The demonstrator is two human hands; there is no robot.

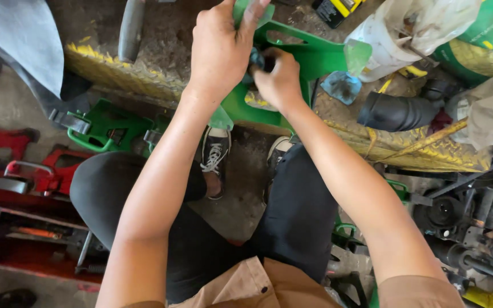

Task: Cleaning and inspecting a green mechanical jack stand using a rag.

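Note:
My left hand grips the top of a green metal bracket-like part that rests on a yellow checkered metal platform. My right hand is closed around a small dark knob or fitting on the same green part, right beside the left hand. Both forearms stretch forward over my knees, which are in dark trousers. My black sneakers stand on the dirty floor below the platform's edge.
Another green metal frame lies at the left, with red jacks beyond it. A black rubber boot-like tube, plastic bags and a green sack sit at the right. Greasy machine parts crowd the lower right.

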